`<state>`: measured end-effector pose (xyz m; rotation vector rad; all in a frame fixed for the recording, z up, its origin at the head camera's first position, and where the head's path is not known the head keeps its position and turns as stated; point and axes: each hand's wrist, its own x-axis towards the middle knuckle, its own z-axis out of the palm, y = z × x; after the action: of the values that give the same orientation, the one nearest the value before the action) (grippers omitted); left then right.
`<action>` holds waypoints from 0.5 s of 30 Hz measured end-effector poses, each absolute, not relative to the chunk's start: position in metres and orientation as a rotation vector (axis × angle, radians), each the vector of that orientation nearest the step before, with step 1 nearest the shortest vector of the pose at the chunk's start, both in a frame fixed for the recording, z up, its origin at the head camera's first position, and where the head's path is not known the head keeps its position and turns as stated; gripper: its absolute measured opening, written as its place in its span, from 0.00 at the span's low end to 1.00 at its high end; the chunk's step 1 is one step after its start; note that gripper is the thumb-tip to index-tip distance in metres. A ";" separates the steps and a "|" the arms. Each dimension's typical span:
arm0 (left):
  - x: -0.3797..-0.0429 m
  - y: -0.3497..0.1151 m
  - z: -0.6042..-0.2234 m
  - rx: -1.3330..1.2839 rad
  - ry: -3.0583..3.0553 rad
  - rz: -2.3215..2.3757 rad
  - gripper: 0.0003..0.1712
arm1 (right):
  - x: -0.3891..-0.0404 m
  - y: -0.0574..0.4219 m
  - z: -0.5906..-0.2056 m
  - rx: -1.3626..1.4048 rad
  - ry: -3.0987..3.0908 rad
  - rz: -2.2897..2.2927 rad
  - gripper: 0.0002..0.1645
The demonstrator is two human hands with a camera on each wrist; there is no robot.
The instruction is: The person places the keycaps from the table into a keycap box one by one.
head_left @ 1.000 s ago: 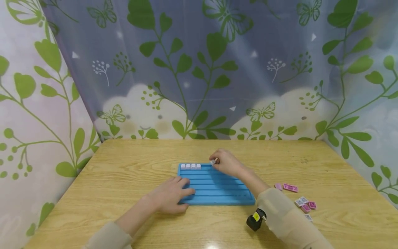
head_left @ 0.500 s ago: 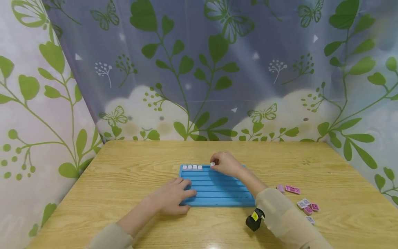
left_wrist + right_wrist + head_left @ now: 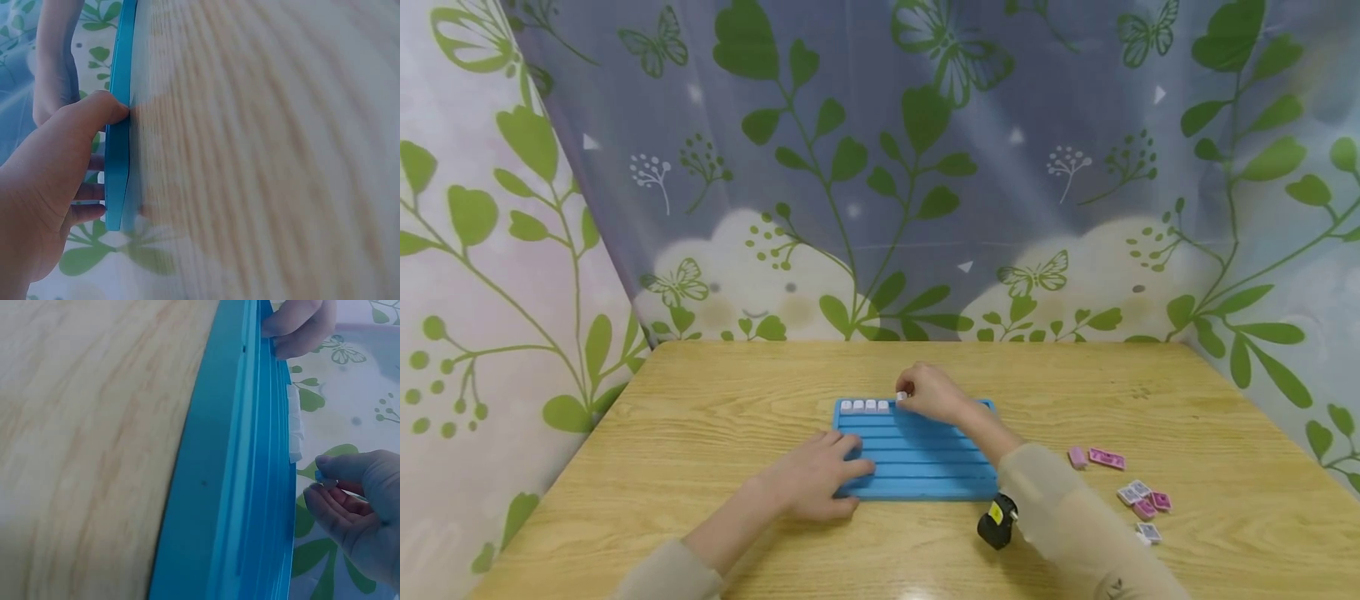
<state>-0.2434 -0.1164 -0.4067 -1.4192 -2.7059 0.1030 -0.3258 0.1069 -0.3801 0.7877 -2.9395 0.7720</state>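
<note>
A blue ridged tray [image 3: 917,458] lies on the table, with several white keycaps [image 3: 865,407] lined up at the left end of its far row. My left hand [image 3: 812,475] rests at the tray's left front corner, fingers spread over the surface and thumb [image 3: 112,111] against the front edge. Above the far edge, just right of the keycap row, my right hand [image 3: 931,393] pinches a white keycap [image 3: 902,397] between thumb and fingers. In the right wrist view, only a small part of that held keycap [image 3: 322,477] shows between the fingertips.
To the right of the tray lie loose pink keycaps [image 3: 1144,508], a long pink one [image 3: 1107,458] and white-and-grey ones [image 3: 1148,532]. A black wrist camera [image 3: 997,522] hangs under my right forearm. Behind the wooden table [image 3: 730,392] hangs a leaf-patterned cloth [image 3: 880,208].
My right hand has brought the pinched keycap slightly left, closer to the keycap row. My left hand keeps its place on the tray.
</note>
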 end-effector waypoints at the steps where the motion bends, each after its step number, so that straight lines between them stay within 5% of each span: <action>1: -0.244 -0.116 -0.407 -1.418 -2.705 0.106 0.24 | -0.326 0.106 -0.381 0.789 -2.939 0.781 0.11; 15: -0.244 -0.117 -0.409 -1.414 -2.698 0.096 0.24 | -0.326 0.099 -0.390 0.800 -2.975 0.694 0.07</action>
<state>-0.2436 -0.1168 -0.4090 -1.4138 -2.6982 0.0964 -0.3261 0.0986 -0.3900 0.7997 -2.9750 0.6940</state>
